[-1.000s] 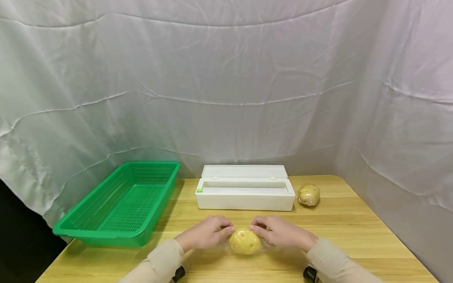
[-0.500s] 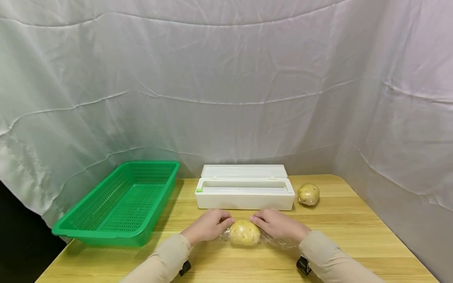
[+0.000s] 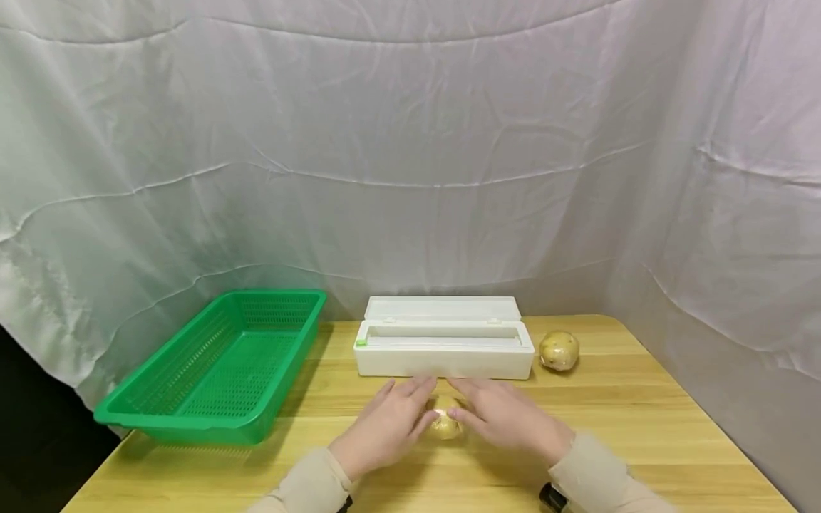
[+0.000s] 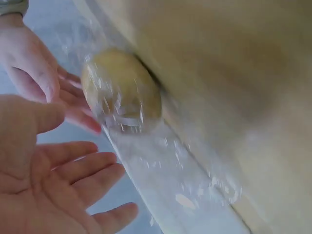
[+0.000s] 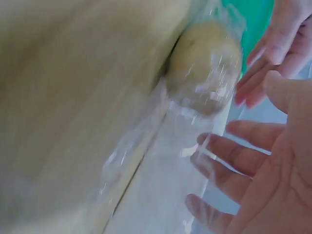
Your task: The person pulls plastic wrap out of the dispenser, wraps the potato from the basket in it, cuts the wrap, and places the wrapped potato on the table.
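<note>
A yellow potato lies on the table between both hands, partly hidden by them in the head view. Clear cling film covers it, and loose film spreads beside it in the left wrist view. My left hand has its fingers extended over the potato's left side, thumb by the near face. Opposite it, my right hand spreads its fingers the same way. In the right wrist view, loose film also trails from the potato, close to the right fingertips. Whether the fingers touch the potato is unclear.
Behind the hands stands a white cling film box, lid up, with a green slider at its left. A second potato, film-wrapped, sits to its right. The green plastic basket occupies the table's left side. Grey cloth hangs behind.
Both hands pinched at the potato's sides earlier; now their fingers are straightened out above it. The potato has shifted a little away from me, toward the box.
</note>
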Motion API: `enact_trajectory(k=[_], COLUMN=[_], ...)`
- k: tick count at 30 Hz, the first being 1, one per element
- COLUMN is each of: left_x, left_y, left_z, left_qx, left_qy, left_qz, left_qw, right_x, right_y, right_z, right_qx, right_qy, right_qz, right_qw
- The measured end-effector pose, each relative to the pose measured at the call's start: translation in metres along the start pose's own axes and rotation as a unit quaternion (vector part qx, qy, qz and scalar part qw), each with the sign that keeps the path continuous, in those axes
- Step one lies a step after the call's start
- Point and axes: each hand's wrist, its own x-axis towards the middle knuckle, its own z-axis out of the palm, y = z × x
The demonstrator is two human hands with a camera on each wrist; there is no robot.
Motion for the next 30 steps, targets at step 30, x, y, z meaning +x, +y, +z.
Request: enact_trajectory(k=[30], left_x=[-0.007], left_y=[-0.008], left_z=[0.005], left_qx=[-0.056], left_qy=[-0.06], left_qz=[-0.02], left_qw=[0.9964], right_x=[-0.029], right_y=[0.003], right_z=[-0.001], right_qx=[0.112], right_qy=[-0.067], right_qz=[0.027], right_qw=[0.991])
